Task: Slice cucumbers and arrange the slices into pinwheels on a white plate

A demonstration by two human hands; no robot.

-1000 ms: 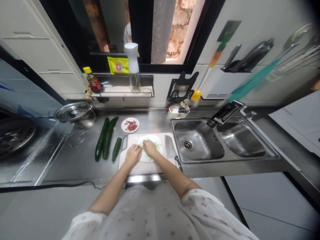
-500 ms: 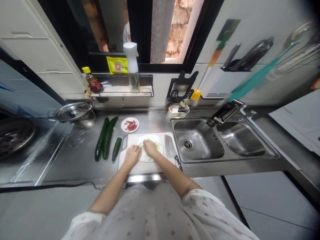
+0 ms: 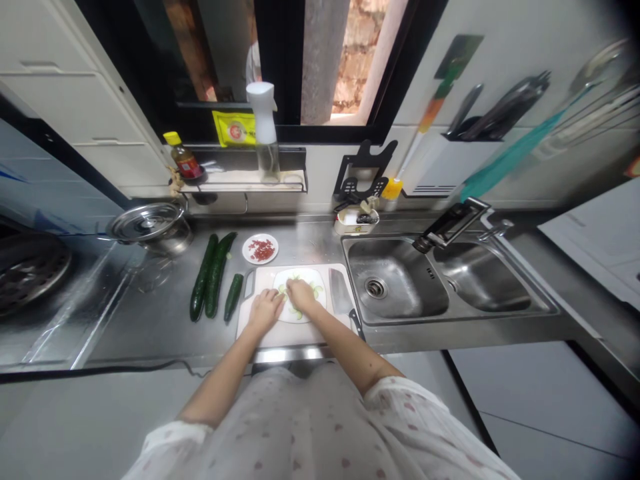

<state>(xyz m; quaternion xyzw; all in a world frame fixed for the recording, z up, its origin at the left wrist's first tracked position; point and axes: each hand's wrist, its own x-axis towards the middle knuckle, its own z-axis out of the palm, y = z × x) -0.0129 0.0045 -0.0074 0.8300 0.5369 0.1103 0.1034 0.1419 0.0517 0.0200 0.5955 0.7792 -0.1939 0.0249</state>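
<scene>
A white plate [image 3: 320, 308] with thin pale-green cucumber slices [image 3: 296, 312] set out in small groups lies on a light cutting board [image 3: 275, 339]. My left hand [image 3: 267, 311] rests at the plate's left edge, fingers curled in over the rim; what is under them is hidden. Over the plate's middle, my right hand [image 3: 302, 297] is closed in a pinch among the slices, its fingertips too small to show what they hold. A kitchen knife [image 3: 341, 291] with a black handle lies on the board's right side.
Left of the board are two long cucumbers [image 3: 216, 277] and a shorter cucumber piece [image 3: 233, 298]. Behind stands a small plate of chopped red bits [image 3: 261, 249]. A lidded steel pot [image 3: 150, 227] is at back left. The double sink [image 3: 395, 277] borders the board's right side.
Both hands stay over the plate with only slight finger shifts. The slices and the knife look the same as before.
</scene>
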